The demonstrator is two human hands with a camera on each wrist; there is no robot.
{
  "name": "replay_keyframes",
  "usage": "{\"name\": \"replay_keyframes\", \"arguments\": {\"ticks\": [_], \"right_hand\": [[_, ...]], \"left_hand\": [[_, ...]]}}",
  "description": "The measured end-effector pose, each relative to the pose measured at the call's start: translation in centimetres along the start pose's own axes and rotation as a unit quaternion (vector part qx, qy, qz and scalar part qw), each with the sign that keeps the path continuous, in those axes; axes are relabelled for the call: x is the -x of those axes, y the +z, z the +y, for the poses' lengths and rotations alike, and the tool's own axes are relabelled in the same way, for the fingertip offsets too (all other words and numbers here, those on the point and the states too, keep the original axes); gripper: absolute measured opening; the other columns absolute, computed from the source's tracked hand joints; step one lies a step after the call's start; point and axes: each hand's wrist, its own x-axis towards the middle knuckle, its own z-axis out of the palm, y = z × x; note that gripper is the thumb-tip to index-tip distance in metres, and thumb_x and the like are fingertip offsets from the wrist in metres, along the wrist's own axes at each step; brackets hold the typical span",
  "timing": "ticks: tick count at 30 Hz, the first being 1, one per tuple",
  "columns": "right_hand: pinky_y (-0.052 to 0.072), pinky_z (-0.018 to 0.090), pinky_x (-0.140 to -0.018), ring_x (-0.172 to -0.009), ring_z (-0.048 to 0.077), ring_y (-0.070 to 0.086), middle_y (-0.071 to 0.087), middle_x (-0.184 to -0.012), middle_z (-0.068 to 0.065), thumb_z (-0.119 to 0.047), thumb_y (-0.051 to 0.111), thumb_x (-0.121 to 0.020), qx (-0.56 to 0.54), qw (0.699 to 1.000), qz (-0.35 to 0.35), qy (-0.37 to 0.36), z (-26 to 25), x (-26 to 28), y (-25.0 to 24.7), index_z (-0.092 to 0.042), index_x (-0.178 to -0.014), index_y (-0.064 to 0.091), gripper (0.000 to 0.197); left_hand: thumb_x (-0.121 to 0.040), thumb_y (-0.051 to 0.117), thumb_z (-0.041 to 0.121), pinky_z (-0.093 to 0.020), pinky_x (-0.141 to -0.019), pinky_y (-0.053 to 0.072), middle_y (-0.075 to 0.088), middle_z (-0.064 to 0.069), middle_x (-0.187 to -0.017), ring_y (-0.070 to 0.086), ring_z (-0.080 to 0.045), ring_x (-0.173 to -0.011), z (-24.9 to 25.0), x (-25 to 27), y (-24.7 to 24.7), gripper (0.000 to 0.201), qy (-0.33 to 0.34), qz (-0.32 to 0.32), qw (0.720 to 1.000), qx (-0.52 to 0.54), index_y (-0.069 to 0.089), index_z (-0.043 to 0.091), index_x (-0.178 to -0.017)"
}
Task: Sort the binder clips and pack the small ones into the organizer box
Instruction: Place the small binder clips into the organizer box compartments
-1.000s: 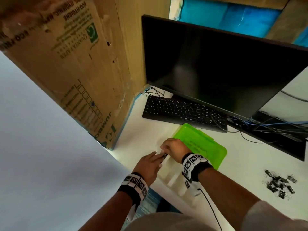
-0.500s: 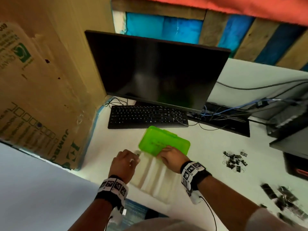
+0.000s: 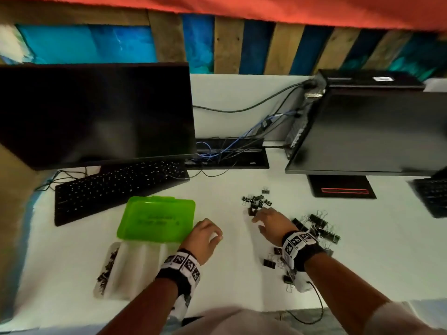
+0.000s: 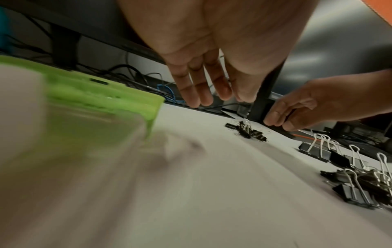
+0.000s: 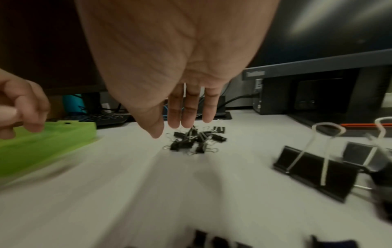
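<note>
With its grip spread and empty, the right hand (image 3: 268, 220) hovers just over the small clips (image 3: 257, 201) on the desk (image 3: 229, 274); it should pinch only 1 clip, since the pile looks tangled, before carrying it to the box (image 3: 125, 267).

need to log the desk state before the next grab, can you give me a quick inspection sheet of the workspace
surface: white desk, bare between the hands.
job's things: organizer box open, its green lid folded back, small clips in its leftmost compartment; pile of small clips beyond the right hand; large clips to the right of it.
clutter: a few medium clips near the right wrist.
grippers: left hand loosely curled, holding nothing, beside the lid; right hand with fingers extended over the small pile, holding nothing.
cables: black and blue leads tangled behind the monitor.
surroundings: monitor, keyboard, second monitor, painted plank wall.
</note>
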Motion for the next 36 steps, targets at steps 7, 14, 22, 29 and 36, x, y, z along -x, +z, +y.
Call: {"name": "replay_keyframes", "arguments": {"ticks": [7, 14, 22, 29, 36], "right_hand": [[0.041, 0.044, -0.103, -0.131, 0.026, 0.035, 0.016, -0.152, 0.0, -0.037, 0.073, -0.075, -0.019, 0.999, -0.006, 0.049, 3.3, -2.5, -1.4, -0.025, -0.141, 0.027, 0.081], [0.028, 0.055, -0.111, -0.146, 0.026, 0.002, -0.008, -0.158, -0.002, -0.034, 0.08, -0.067, -0.026, 0.995, -0.068, 0.069, 4.3, -6.7, -1.7, -0.034, -0.146, 0.008, 0.107], [0.04, 0.043, -0.105, -0.132, 0.033, 0.022, 0.023, -0.149, 0.009, -0.016, 0.069, -0.079, -0.01, 0.998, -0.065, 0.021, 3.8, -8.5, -0.1, -0.023, -0.141, 0.032, 0.072], [0.032, 0.037, -0.107, -0.124, 0.034, 0.038, 0.043, -0.137, 0.013, -0.007, 0.051, -0.088, -0.05, 0.998, -0.005, -0.03, 2.5, -6.8, 2.3, -0.012, -0.132, 0.046, 0.045], [0.045, 0.036, -0.092, -0.101, 0.032, 0.057, 0.051, -0.119, 0.009, -0.02, 0.055, -0.087, -0.098, 0.995, -0.01, 0.005, 1.6, -5.4, 3.1, -0.018, -0.127, 0.051, 0.04]], "left_hand": [[-0.085, 0.062, 0.021, -0.034, -0.105, 0.038, 0.043, 0.007, -0.127, 0.043, -0.013, -0.12, 2.2, -3.6, 1.4, 0.039, -0.037, -0.067, 0.996, -0.038, 0.05, 0.026, -0.122], [-0.079, 0.071, 0.022, -0.031, -0.112, 0.031, 0.028, 0.007, -0.144, 0.03, -0.014, -0.133, 3.0, -7.0, 0.9, 0.077, -0.089, -0.059, 0.993, -0.044, 0.026, 0.027, -0.141], [-0.068, 0.08, 0.02, -0.033, -0.115, 0.027, 0.004, 0.006, -0.156, 0.014, -0.015, -0.143, 3.0, -10.5, 3.1, 0.113, -0.115, -0.122, 0.986, -0.023, -0.001, 0.031, -0.147], [-0.063, 0.082, 0.034, -0.036, -0.108, 0.036, 0.023, 0.001, -0.147, 0.025, -0.022, -0.131, 3.1, -11.3, 5.3, 0.098, -0.076, -0.163, 0.979, -0.097, 0.025, 0.02, -0.142], [-0.08, 0.069, 0.034, -0.035, -0.096, 0.043, 0.038, -0.006, -0.122, 0.052, -0.025, -0.105, 2.8, -9.6, 6.1, 0.05, -0.08, -0.134, 0.985, -0.075, 0.047, 0.014, -0.121]]}}
